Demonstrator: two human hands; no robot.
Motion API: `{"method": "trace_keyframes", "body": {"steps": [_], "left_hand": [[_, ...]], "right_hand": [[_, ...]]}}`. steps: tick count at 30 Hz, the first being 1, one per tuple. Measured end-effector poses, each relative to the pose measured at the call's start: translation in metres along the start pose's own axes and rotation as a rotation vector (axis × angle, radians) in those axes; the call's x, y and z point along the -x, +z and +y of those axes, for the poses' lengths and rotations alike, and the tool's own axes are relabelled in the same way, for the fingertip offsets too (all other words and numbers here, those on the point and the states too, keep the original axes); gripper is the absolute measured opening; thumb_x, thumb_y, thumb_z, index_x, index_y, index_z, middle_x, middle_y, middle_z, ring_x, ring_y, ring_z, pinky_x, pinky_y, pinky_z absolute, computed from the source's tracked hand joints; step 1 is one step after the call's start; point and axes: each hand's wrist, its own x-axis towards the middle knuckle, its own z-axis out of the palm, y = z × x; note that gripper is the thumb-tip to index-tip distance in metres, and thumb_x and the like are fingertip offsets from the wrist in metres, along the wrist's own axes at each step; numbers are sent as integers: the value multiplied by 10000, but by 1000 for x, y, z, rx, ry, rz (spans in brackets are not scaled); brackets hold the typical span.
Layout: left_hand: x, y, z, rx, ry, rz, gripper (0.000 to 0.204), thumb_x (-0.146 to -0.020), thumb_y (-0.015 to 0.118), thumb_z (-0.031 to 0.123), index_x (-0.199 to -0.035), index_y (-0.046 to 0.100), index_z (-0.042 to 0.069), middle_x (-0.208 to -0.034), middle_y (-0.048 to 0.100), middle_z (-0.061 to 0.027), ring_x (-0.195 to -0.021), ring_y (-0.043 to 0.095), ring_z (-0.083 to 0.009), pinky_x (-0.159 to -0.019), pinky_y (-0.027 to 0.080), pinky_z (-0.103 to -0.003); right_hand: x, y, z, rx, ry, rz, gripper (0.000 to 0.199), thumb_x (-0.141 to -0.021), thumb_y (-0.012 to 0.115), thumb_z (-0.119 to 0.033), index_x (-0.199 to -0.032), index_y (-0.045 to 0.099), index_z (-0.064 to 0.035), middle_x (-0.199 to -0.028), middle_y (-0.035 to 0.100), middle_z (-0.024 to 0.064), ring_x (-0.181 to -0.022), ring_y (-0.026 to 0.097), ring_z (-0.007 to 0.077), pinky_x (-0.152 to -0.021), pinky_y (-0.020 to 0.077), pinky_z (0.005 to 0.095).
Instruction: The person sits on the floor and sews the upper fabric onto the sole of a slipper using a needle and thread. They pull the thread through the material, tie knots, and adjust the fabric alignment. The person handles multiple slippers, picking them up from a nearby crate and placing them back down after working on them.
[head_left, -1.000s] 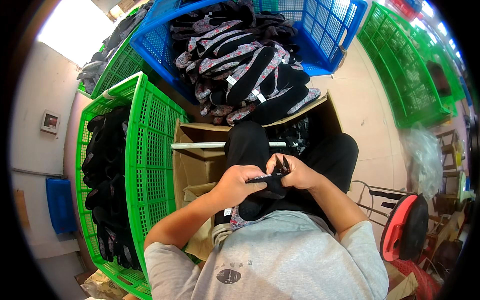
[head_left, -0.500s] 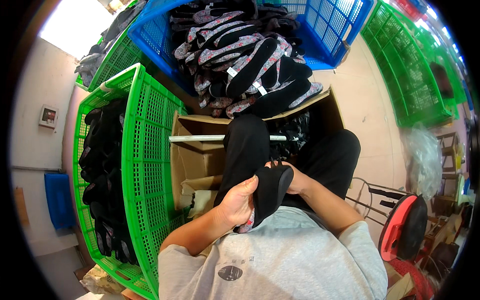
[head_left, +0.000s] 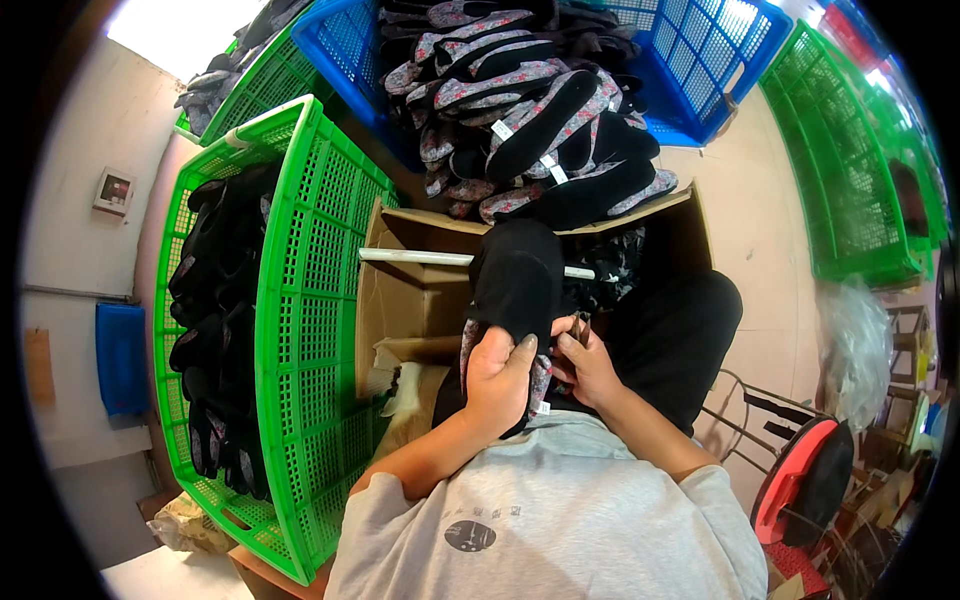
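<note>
In my lap, my left hand (head_left: 500, 380) grips a cloth shoe (head_left: 541, 378) with a black body and grey-and-red floral parts. A small white label shows at its lower end, and my fingers and palm cover much of the rest. My right hand (head_left: 588, 368) is close beside the shoe, closed around a small dark pointed tool (head_left: 578, 328) that looks like thread snips. Only its tips stick out above the fingers, so I cannot tell whether the blades touch the shoe.
A cardboard box (head_left: 385, 320) with a white rod (head_left: 415, 257) across it stands before my knees. Beyond it, a blue crate (head_left: 690, 65) holds many floral shoes (head_left: 545, 120). On the left, a green crate (head_left: 325, 300) holds black shoes (head_left: 225, 330). A red-and-black round object (head_left: 800, 465) stands at the right.
The shoe has been turned, so its black sole no longer faces up and floral cloth shows. My right hand has come out from behind it, with the tool's tips in sight. The view has shifted slightly.
</note>
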Motion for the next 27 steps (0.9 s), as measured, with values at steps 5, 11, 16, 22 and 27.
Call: {"method": "trace_keyframes", "body": {"steps": [5,11,16,22,27], "left_hand": [[-25,-3,-18,28,-18,121,621,-920,390,-122,-1513,226,-40,-1590,243,-171,-1469,261,-246,-1190,239,-378],[-36,-7,-39,-35,-23,211,675,-915,427,-119,-1521,132,-84,-1627,124,-181,-1509,126,-228,-1204,122,-322],[-36,-9,-41,-54,-21,227,658,-914,441,-115,-1510,163,-84,-1602,188,-193,-1490,182,-236,-1194,158,-327],[-27,-5,-24,-122,-78,160,573,-918,495,-90,-1446,274,-71,-1455,416,-183,-1348,414,-239,-1112,327,-331],[-6,-20,-7,-829,283,217,488,-879,634,-38,-1330,449,-36,-1224,548,-156,-1066,565,-226,-972,442,-327]], "right_hand": [[4,-7,8,75,71,55,247,-900,728,-164,-1073,556,-126,-764,539,-39,-509,386,33,-447,284,191],[0,-16,11,161,109,119,270,-856,762,-83,-1025,557,-131,-749,525,-64,-509,400,24,-435,283,183],[-2,-13,15,421,-82,109,242,-846,770,-73,-893,539,-126,-749,495,-82,-617,401,26,-538,318,196],[-1,-8,25,831,-401,233,212,-825,715,-33,-792,508,-66,-695,467,-5,-644,417,102,-591,364,268],[-1,-1,20,1044,-528,240,166,-825,690,-62,-780,533,-29,-666,504,95,-626,492,199,-592,403,333]]}}
